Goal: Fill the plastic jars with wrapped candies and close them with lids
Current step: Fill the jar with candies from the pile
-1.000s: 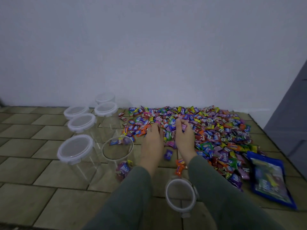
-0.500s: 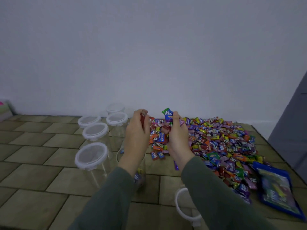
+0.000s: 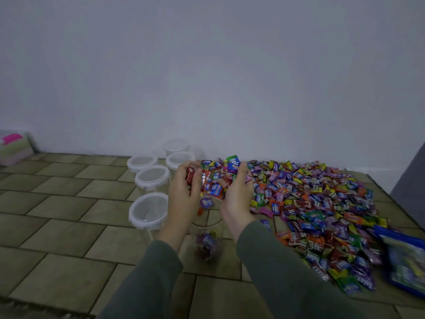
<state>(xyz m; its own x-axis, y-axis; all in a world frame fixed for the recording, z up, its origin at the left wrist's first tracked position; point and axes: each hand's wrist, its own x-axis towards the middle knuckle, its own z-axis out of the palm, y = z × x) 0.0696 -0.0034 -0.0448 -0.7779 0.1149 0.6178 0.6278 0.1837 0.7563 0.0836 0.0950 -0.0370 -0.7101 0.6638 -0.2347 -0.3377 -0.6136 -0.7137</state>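
Between the two raised hands, a scoop of wrapped candies (image 3: 216, 183) is held above an open clear plastic jar (image 3: 208, 236). The left hand (image 3: 184, 192) is cupped with its fingers curled round red-wrapped pieces at its top edge. The right hand (image 3: 236, 194) is cupped facing it, its fingers curled round the other side of the scoop, with a green and blue wrapper sticking up above the fingertips. Several candies are seen in the gap between the palms, above the jar's mouth. The jar stands upright on the tiled floor (image 3: 69, 226) directly below the hands, and a small layer of candies lies at its bottom. No lid is fitted on it.

To the right of the jar, a large spread of loose candies (image 3: 322, 203) covers the floor as far as the wall (image 3: 207, 77). At the right edge of the spread, a blue candy bag (image 3: 404, 256) lies flat.

To the left of the hands, five clear jars closed with white lids are grouped: the nearest jar (image 3: 148, 210), one behind it (image 3: 152, 177), and three more (image 3: 142, 162) near the wall. Their contents cannot be made out.

Both forearms are covered by dark green sleeves (image 3: 276, 272). At the far left edge, a folded stack with a pink top (image 3: 12, 146) rests against the wall.
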